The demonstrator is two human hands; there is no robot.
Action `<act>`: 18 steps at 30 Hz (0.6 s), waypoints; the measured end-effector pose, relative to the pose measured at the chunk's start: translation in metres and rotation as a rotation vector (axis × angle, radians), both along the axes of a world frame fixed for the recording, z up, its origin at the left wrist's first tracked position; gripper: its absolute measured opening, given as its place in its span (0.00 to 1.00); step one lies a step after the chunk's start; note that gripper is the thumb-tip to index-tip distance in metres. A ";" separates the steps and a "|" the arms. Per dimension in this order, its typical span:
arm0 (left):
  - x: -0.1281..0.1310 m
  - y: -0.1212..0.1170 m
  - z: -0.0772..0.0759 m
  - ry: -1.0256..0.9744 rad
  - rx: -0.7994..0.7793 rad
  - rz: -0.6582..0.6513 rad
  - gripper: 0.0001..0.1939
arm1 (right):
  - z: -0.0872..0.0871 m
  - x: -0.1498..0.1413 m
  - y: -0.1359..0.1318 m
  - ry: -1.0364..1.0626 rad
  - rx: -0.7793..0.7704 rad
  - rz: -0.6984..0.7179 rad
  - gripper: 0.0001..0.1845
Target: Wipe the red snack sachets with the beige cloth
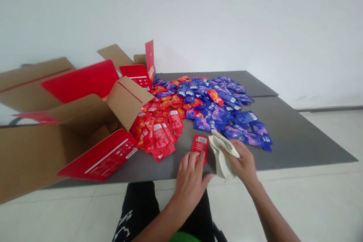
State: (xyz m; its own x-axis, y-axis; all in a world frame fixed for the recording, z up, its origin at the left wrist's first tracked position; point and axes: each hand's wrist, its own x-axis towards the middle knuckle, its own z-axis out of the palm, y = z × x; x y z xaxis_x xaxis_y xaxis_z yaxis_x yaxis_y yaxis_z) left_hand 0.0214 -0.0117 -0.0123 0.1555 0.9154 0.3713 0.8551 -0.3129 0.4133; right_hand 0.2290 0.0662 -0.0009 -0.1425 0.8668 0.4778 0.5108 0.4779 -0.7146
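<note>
My left hand (193, 176) rests at the table's front edge, its fingers stretched over the lower part of a red sachet (200, 143) that lies flat with a white label showing. Just to the right, my right hand (242, 162) grips a folded cream-coloured cloth (222, 157), which hangs over the edge beside the sachet. Behind my hands lies a heap of blue sachets (211, 115). A pile of red sachets (161, 134) spreads out on the left.
A large open cardboard box (76, 128) with red outer flaps stands at the left. Behind it is a second open box (137, 73). All lie on a dark grey table (300, 136) against a white wall (227, 19).
</note>
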 end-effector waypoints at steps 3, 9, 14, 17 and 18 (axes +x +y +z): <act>0.018 0.011 -0.001 0.048 0.030 -0.008 0.41 | -0.010 0.008 -0.003 0.142 -0.154 -0.239 0.17; 0.029 0.034 0.011 0.169 -0.066 0.112 0.37 | -0.022 0.014 0.005 0.360 -0.404 -0.464 0.33; 0.025 0.054 0.044 0.195 -0.266 0.191 0.19 | -0.019 0.016 0.004 0.340 -0.405 -0.450 0.32; 0.021 0.060 0.056 0.143 -0.381 0.197 0.15 | -0.017 0.018 0.005 0.330 -0.425 -0.449 0.33; 0.018 0.061 0.058 0.127 -0.392 0.193 0.14 | -0.017 0.019 0.006 0.328 -0.432 -0.445 0.34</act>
